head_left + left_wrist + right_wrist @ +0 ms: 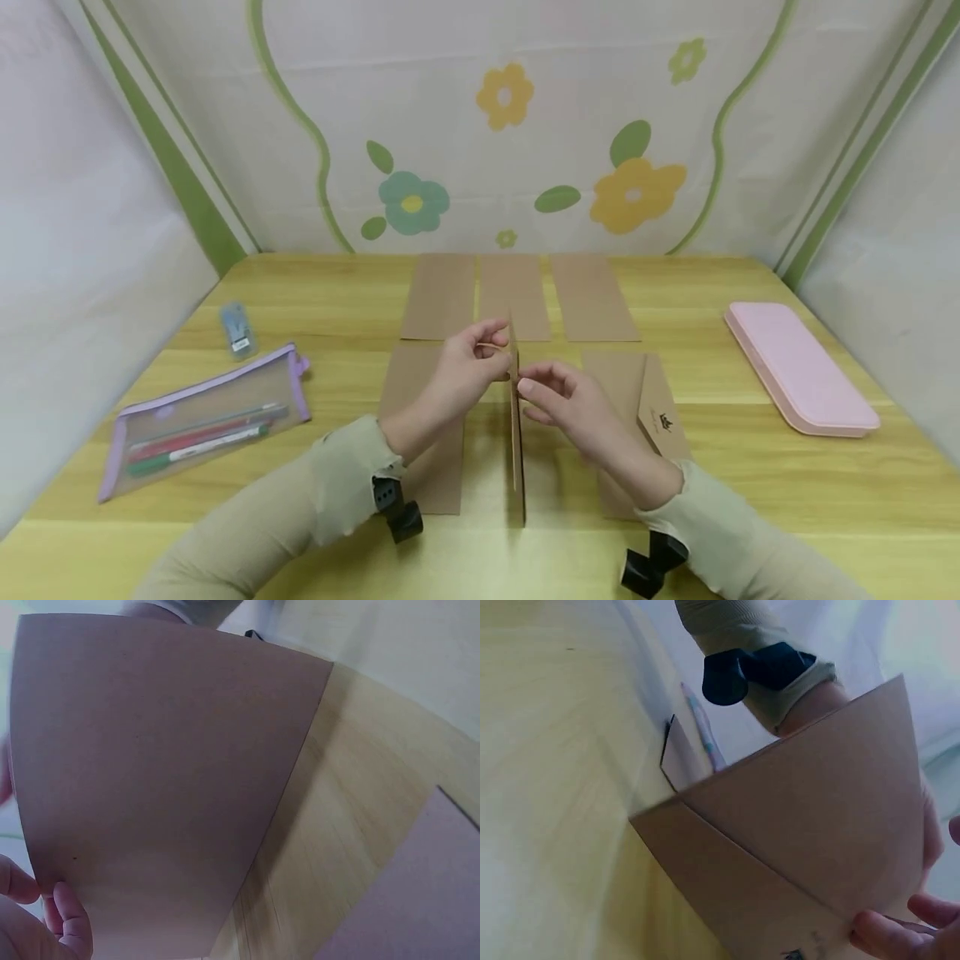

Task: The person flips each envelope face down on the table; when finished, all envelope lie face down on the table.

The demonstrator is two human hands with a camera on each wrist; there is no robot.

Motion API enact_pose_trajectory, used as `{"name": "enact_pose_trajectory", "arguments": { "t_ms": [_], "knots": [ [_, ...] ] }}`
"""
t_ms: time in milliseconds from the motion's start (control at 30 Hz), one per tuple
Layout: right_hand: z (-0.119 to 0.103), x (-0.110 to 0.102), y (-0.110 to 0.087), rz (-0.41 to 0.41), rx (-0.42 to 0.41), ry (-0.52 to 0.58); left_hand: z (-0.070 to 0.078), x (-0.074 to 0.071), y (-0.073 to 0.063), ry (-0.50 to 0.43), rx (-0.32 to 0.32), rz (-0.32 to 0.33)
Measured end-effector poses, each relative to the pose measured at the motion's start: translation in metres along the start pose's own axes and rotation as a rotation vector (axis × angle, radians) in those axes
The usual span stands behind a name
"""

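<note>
A brown paper envelope (516, 425) stands on edge between the hands, seen nearly edge-on in the head view. The left hand (468, 362) pinches its upper edge; in the left wrist view the plain back (165, 772) faces that side. The right hand (566, 404) has thumb and fingertips at the envelope's other face. There, the right wrist view shows a slanting flap (727, 877) with a small dark print, thumb pressed near its edge. Beneath the left forearm lies a flat brown envelope (438, 467); another envelope (618, 392), crown-printed flap showing, lies beside the right hand.
Three brown envelopes (513, 296) lie in a row along the back of the wooden table (810, 500). On the left are a mesh pencil pouch (202, 392) with pens and a small blue item (237, 329). A pink case (802, 367) lies on the right.
</note>
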State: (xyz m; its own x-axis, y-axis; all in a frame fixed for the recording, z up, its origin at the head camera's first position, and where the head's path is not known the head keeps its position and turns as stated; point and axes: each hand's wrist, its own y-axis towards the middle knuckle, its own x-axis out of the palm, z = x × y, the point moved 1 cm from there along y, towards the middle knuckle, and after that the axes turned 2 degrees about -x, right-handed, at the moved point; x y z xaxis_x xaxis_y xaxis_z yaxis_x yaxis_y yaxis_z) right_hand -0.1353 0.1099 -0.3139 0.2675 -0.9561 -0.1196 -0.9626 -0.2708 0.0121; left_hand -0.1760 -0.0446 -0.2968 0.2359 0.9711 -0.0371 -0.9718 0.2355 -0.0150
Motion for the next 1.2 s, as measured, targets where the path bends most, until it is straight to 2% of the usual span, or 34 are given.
{"name": "enact_pose_trajectory", "arguments": {
  "t_ms": [100,167,467,700,933,1033,1200],
  "knots": [
    [-0.008,0.001,-0.002,0.015,-0.065,-0.144,0.000,0.002,0.002,0.012,0.022,0.007],
    [-0.010,0.003,-0.003,0.017,-0.096,-0.200,-0.001,0.003,0.002,0.003,0.027,0.011],
    [-0.007,0.006,-0.004,0.040,-0.133,-0.202,-0.005,0.006,0.001,-0.085,0.007,0.003],
    [-0.004,0.005,-0.010,0.061,-0.241,-0.348,-0.012,0.008,-0.001,-0.096,0.009,-0.013],
    [-0.008,0.002,-0.016,0.068,-0.282,-0.547,-0.024,0.004,-0.005,-0.131,0.015,-0.076],
    [-0.011,0.000,-0.017,0.076,-0.299,-0.585,-0.030,0.004,-0.006,-0.135,0.000,-0.087],
    [-0.014,-0.003,-0.019,0.102,-0.382,-0.605,-0.037,0.004,-0.007,-0.108,-0.012,-0.081]
  ]
}}
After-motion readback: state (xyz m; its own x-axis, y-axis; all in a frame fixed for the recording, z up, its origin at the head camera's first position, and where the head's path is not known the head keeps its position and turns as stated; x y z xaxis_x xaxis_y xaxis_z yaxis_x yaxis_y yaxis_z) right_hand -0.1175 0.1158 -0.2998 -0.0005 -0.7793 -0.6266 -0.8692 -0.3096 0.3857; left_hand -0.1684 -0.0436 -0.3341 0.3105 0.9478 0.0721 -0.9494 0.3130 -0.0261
